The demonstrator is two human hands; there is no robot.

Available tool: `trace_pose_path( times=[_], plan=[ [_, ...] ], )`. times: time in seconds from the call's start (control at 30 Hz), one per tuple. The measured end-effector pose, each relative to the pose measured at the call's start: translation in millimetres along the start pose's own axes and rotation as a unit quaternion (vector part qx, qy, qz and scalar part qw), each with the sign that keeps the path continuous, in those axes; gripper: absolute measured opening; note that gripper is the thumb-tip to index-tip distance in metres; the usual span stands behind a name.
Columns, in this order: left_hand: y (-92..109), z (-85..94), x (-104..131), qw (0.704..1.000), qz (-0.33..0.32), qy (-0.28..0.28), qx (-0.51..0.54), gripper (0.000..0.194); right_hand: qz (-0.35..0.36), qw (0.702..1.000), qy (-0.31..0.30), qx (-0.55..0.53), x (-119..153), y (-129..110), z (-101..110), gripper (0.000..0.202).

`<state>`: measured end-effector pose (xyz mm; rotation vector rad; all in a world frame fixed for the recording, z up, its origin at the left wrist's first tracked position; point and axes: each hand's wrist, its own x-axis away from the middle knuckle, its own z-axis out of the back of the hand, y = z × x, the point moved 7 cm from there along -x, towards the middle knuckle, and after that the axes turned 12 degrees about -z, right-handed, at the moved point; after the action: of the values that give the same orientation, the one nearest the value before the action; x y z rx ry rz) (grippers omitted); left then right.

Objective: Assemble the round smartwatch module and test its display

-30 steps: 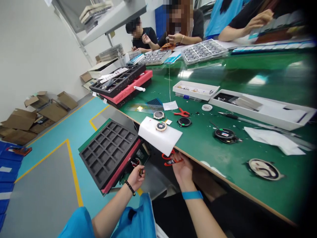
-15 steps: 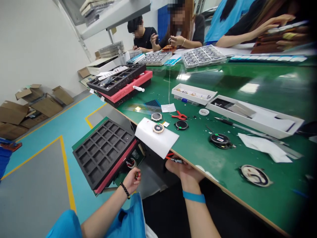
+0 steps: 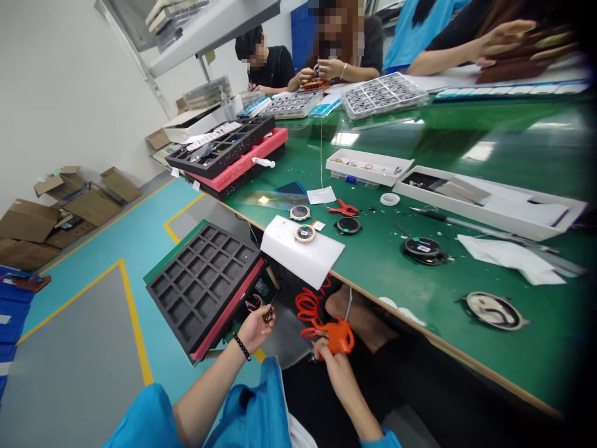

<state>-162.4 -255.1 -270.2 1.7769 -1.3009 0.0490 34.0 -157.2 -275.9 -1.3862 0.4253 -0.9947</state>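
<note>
My left hand (image 3: 255,328), with a black bead bracelet at the wrist, is closed round a small dark piece with a golden glint (image 3: 268,315); its kind is not clear. Below the table edge, my right hand (image 3: 329,356) grips an orange air blow gun (image 3: 339,336). Its thin metal nozzle points up, and a coiled orange hose (image 3: 308,306) hangs beside it. Above the hands, a round gold-rimmed watch part (image 3: 305,233) lies on a white foam sheet (image 3: 298,258) overhanging the table edge. Beside it lie a silver-rimmed watch part (image 3: 300,213) and a black one (image 3: 348,225).
A black compartment tray (image 3: 196,274) stands left of the table. Red-handled pliers (image 3: 345,208), white boxes (image 3: 494,205), a dark watch part (image 3: 423,249) and a pale round case (image 3: 493,311) lie on the green table (image 3: 396,292). Co-workers (image 3: 270,65) sit across it.
My right hand has come back from under the table edge, and the orange blow gun and its hose now show. My left hand has shifted slightly right and up, still closed on the small piece.
</note>
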Motion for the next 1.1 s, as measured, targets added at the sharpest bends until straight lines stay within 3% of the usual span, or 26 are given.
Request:
trace_pose_path(
  times=[0.1,0.2,0.3,0.4,0.5,0.63,0.7,0.87,0.97,1.1],
  plan=[
    [10.7,-8.8,5.9,0.999,-0.019,-0.029,0.003,0.015,-0.024,0.996,-0.006,0.082,-1.1,-2.3,0.8,0.048],
    [25.4,-17.5,13.2,0.998,-0.035,-0.054,0.011,0.013,-0.018,0.988,-0.026,0.152,4.1,-7.8,-13.7,0.028],
    [39.7,-20.7,17.7,0.996,-0.057,-0.063,0.021,0.014,0.023,0.977,-0.073,0.199,13.8,-12.2,-40.1,0.062],
    [46.3,-17.0,18.9,0.995,-0.069,-0.063,0.032,0.014,0.056,0.965,-0.106,0.234,18.5,-15.2,-51.3,0.076],
    [42.4,-9.0,17.6,0.996,-0.055,-0.057,0.04,0.011,0.071,0.955,-0.109,0.267,15.3,-26.5,-36.2,0.071],
    [29.5,-3.7,14.0,0.997,-0.009,-0.061,0.051,0.011,0.118,0.934,-0.117,0.315,16.4,-71.1,-10.1,0.058],
    [26.2,-4.7,12.6,0.996,0.004,-0.07,0.058,0.015,0.155,0.903,-0.126,0.38,22.2,-98.7,-7.9,0.052],
    [25.2,-5.8,13.1,0.994,0.017,-0.086,0.064,0.017,0.2,0.872,-0.144,0.423,37.0,-145.9,-11.4,0.038],
    [23.4,-1.6,14.2,0.994,0.019,-0.085,0.062,0.016,0.236,0.83,-0.099,0.496,41.1,-149.4,-2.1,0.04],
    [16.4,6.6,13.9,0.995,0.029,-0.082,0.056,0.013,0.238,0.798,-0.008,0.553,41.6,-122.1,32.5,0.038]
  ],
)
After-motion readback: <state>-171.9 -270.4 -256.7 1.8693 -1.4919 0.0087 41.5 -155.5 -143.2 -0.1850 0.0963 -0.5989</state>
